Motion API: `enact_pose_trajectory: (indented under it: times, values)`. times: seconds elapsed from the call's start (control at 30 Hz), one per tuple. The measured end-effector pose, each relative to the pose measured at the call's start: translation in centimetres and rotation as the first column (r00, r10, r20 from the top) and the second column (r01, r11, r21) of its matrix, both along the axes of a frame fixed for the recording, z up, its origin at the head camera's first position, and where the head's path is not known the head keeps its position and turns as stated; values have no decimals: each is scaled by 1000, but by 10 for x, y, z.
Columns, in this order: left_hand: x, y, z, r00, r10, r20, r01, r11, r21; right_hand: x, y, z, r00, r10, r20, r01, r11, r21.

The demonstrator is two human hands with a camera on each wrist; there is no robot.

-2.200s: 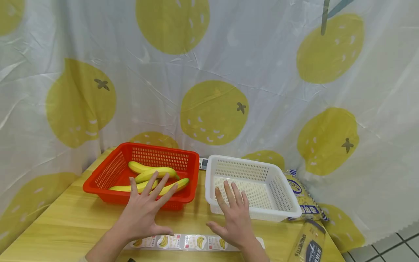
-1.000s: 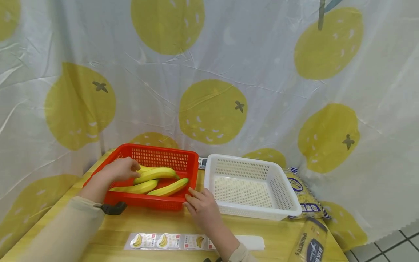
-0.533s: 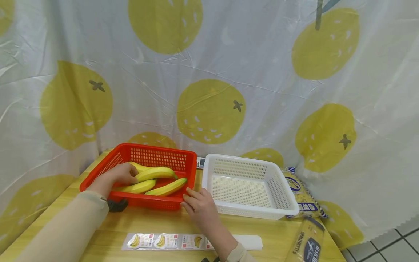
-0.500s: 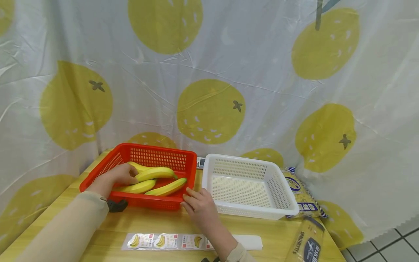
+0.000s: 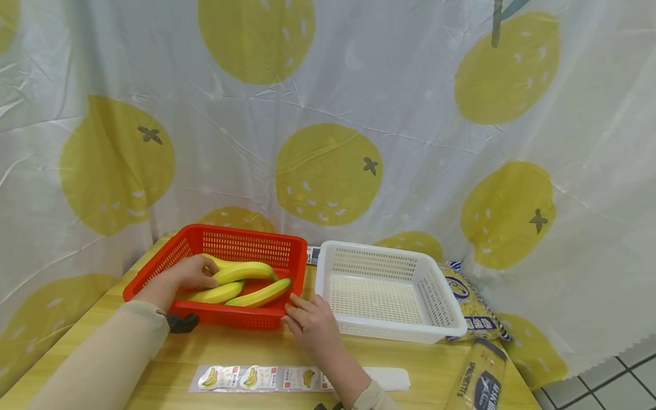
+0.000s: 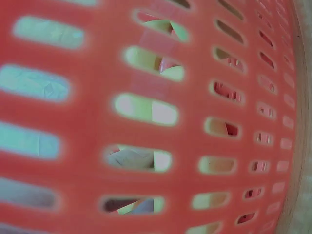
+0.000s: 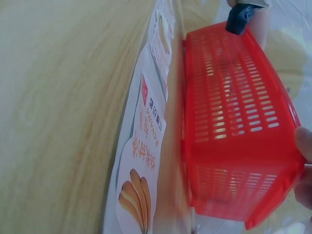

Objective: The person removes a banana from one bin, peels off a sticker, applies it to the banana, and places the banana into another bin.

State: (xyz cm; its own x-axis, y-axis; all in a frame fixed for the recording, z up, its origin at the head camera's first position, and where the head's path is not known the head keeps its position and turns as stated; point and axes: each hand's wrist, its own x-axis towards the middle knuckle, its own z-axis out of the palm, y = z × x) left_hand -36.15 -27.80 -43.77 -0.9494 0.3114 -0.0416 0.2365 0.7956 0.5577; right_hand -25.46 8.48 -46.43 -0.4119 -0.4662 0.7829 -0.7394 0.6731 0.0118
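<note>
Several yellow bananas (image 5: 261, 292) lie in a red slotted basket (image 5: 263, 320) on the table. My left hand (image 5: 192, 274) reaches over the basket's left side, its curled fingers gripping the left end of the upper banana (image 5: 243, 272). The fingertips are partly hidden. Close up, the basket's slotted wall (image 6: 185, 146) fills the left wrist view, with bits of yellow behind the slots. At the basket's front right corner, my right hand (image 5: 315, 330) holds the rim. In the right wrist view its fingers (image 7: 305, 141) lie at the basket's edge.
Right of the red basket stands a white slotted basket (image 5: 394, 329). A strip of banana stickers (image 5: 258, 378) lies at the table's front. A yellow bag (image 5: 474, 313) and a spaghetti pack (image 5: 476, 378) are at the right; a lemon-print curtain (image 5: 328, 102) hangs behind.
Both hands were spread in front of the baskets. The left hand has gone into the red basket onto a banana; the right has moved left to its corner. Little differs over the last half second.
</note>
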Motion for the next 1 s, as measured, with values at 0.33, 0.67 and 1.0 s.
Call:
enact_pose_trajectory:
  times: [0.33, 0.67, 1.0]
  values:
    - [2, 4, 7, 999, 39, -25, -38, 999, 37, 3, -1, 2, 999, -3, 37, 3, 1000, -14]
    - [20, 15, 19, 979, 91, -182, -86, 996, 38, 4, -2, 3, 1000, -3, 30, 3, 1000, -13]
    - [64, 22, 33, 942, 166, -293, -145, 985, 92, 2, 0, 2, 1000, -5, 9, 5, 1000, -6]
